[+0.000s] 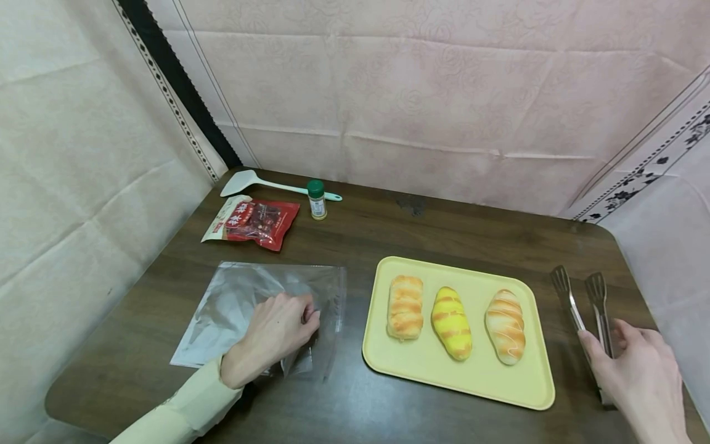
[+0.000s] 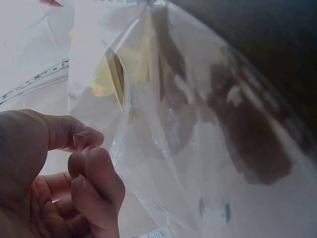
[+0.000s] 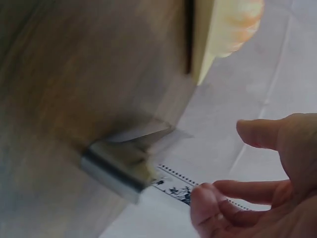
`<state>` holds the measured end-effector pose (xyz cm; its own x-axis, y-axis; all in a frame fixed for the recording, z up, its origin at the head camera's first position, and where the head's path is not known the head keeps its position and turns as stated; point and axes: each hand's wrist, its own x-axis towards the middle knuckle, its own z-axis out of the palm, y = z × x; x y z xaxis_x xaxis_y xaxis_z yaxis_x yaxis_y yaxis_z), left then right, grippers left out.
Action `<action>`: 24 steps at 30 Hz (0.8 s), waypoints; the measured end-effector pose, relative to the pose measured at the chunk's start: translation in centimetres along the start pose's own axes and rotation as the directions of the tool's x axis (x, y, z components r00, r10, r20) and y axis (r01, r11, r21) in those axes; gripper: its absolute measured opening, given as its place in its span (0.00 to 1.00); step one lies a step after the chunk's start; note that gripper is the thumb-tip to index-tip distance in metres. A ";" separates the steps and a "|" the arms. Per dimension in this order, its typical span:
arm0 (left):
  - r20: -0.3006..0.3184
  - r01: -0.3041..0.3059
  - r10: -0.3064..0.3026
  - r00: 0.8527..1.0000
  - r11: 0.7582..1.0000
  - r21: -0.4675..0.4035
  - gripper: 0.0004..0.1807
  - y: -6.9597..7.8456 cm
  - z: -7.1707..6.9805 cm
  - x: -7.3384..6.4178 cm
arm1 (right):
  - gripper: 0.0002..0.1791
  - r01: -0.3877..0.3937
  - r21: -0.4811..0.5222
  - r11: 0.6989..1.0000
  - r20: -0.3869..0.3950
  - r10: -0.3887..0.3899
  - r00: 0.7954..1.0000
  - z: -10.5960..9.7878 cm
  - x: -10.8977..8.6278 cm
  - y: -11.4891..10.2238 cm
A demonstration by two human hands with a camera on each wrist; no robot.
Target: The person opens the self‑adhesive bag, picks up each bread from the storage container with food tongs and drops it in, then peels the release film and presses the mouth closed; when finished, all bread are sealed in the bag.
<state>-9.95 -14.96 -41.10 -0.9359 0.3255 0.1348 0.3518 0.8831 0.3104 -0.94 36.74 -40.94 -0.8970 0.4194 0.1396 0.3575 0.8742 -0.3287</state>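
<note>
My left hand (image 1: pixel 280 327) pinches the edge of a clear plastic bag (image 1: pixel 222 314) between thumb and fingertips. In the left wrist view the bag's film (image 2: pixel 198 144) spreads out beyond those fingers, its mouth parted. At the right of the table, my right hand (image 1: pixel 638 370) is around a pair of metal tongs (image 1: pixel 597 293), thumb on one side and fingers on the other. The right wrist view has the thumb and fingers (image 3: pixel 260 134) spread apart near the tongs' bent end (image 3: pixel 111 168). The tongs lie with their slotted tips pointing away and spread.
Between the hands, a yellow tray (image 1: pixel 438 382) carries a golden bread (image 1: pixel 405 308), a yellow bread (image 1: pixel 452 324) and a striped bread (image 1: pixel 506 327). Farther back lie a red snack packet (image 1: pixel 261 222), a pale spatula (image 1: pixel 244 182) and a green-capped shaker (image 1: pixel 317 200). Cloth hangs behind.
</note>
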 end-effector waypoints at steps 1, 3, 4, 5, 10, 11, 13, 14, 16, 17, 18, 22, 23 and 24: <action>-0.001 -0.002 0.002 1.000 1.000 0.000 0.19 0.0 0.0 0.0 | 0.40 -0.014 -0.018 1.000 0.031 0.014 0.999 0.1 0.2 0.3; -0.003 -0.004 0.004 1.000 1.000 0.002 0.19 -0.1 0.1 0.0 | 0.45 -0.048 -0.047 0.998 0.094 0.052 0.994 0.4 0.7 0.8; -0.004 -0.005 0.005 1.000 1.000 0.004 0.19 -0.1 0.1 0.0 | 0.48 -0.060 -0.065 0.996 0.130 0.068 0.989 0.5 0.9 1.0; -0.003 -0.006 0.006 1.000 1.000 0.006 0.19 -0.1 0.1 0.0 | 0.51 -0.069 -0.084 0.994 0.165 0.082 0.983 0.6 1.1 1.3; 0.015 0.004 -0.004 1.000 1.000 0.001 0.19 -0.1 0.0 -0.1 | 0.55 -0.058 -0.130 0.990 0.276 0.093 0.957 0.8 1.9 2.0; 0.021 0.006 -0.006 1.000 1.000 -0.002 0.19 -0.1 0.0 -0.1 | 0.54 -0.053 -0.134 0.990 0.287 0.090 0.954 0.8 2.1 2.1; 0.031 0.010 -0.009 0.999 1.000 -0.009 0.19 -0.1 0.0 -0.1 | 0.54 -0.051 -0.144 0.988 0.311 0.094 0.946 0.8 2.3 2.2; 0.034 0.010 -0.010 0.999 1.000 -0.008 0.19 -0.1 0.0 -0.1 | 0.54 -0.054 -0.149 0.987 0.323 0.100 0.941 0.8 2.4 2.2; 0.036 0.010 -0.010 0.999 1.000 -0.006 0.19 0.0 0.0 -0.1 | 0.53 -0.062 -0.157 0.986 0.343 0.114 0.932 0.9 2.6 2.2; 0.037 0.010 -0.010 0.999 1.000 -0.007 0.19 0.0 0.0 -0.1 | 0.52 -0.067 -0.161 0.985 0.351 0.120 0.929 0.9 2.6 2.2; 0.037 0.010 -0.009 0.999 1.000 -0.006 0.19 -0.1 0.0 0.0 | 0.51 -0.068 -0.164 0.984 0.358 0.124 0.926 0.9 2.7 2.2; 0.042 0.006 -0.006 0.999 1.000 -0.004 0.19 0.0 0.0 0.0 | 0.46 -0.058 -0.164 0.985 0.392 0.119 0.912 1.0 2.9 2.3; 0.044 0.006 -0.006 0.999 1.000 -0.006 0.19 0.0 0.0 0.0 | 0.44 -0.052 -0.162 0.985 0.397 0.113 0.911 1.1 3.0 2.3; 0.046 0.006 -0.006 0.999 1.000 -0.007 0.19 0.0 0.0 0.0 | 0.43 -0.047 -0.161 0.986 0.405 0.109 0.908 1.1 3.1 2.4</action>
<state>-9.99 -14.94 -41.11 -0.9377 0.3358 0.0895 0.3464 0.8827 0.3176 -3.16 39.86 -42.31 -0.8805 0.3768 -0.2877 0.4362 0.8816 -0.1804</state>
